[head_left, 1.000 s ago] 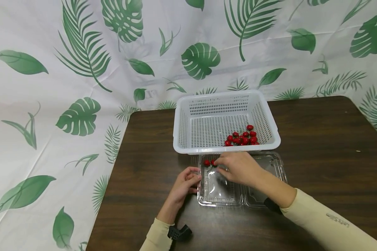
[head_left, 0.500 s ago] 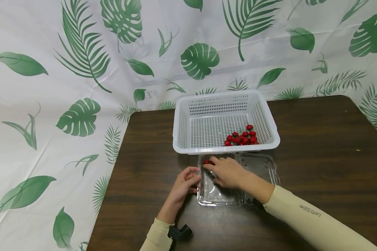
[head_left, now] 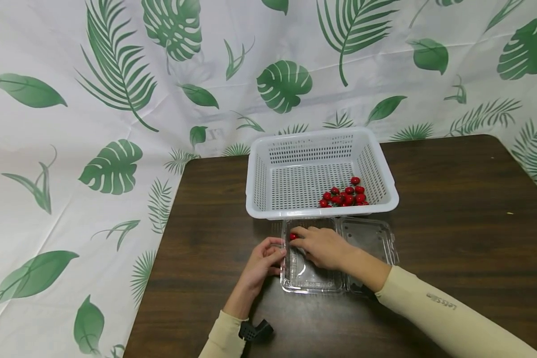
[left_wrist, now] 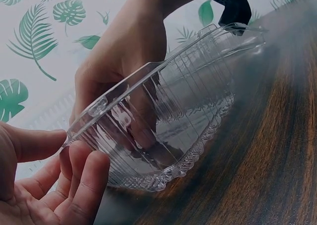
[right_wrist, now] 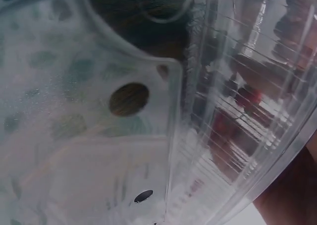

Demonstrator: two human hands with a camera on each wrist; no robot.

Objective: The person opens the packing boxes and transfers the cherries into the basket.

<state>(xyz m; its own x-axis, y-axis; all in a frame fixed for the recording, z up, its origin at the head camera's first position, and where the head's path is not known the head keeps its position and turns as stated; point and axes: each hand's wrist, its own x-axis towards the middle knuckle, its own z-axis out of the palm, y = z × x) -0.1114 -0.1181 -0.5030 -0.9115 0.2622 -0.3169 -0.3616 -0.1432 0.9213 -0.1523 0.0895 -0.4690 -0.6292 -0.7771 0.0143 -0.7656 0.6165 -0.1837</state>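
Note:
A clear plastic clamshell box [head_left: 313, 284] lies unfolded on the table, lid [head_left: 367, 233] to the right. My left hand [head_left: 263, 263] holds its left rim, and the left wrist view shows thumb and fingertips [left_wrist: 55, 141] pinching the edge. Inside the box is my right hand [head_left: 324, 247], its fingers bent around a red cherry tomato [head_left: 293, 236] near the back left corner. Red also shows as a blurred tomato [right_wrist: 250, 97] through the box wall in the right wrist view. The right hand covers the floor of the box beneath it.
A white perforated basket [head_left: 255, 186] stands directly behind the box, with several cherry tomatoes [head_left: 349, 199] in its front right part. The dark wooden table [head_left: 452, 214] extends to both sides. A leaf-patterned sheet [head_left: 232, 59] hangs behind.
The right hand has moved left and down into the box, covering one of the two tomatoes there. The other tomato has shifted slightly toward me. My left hand stays at the rim.

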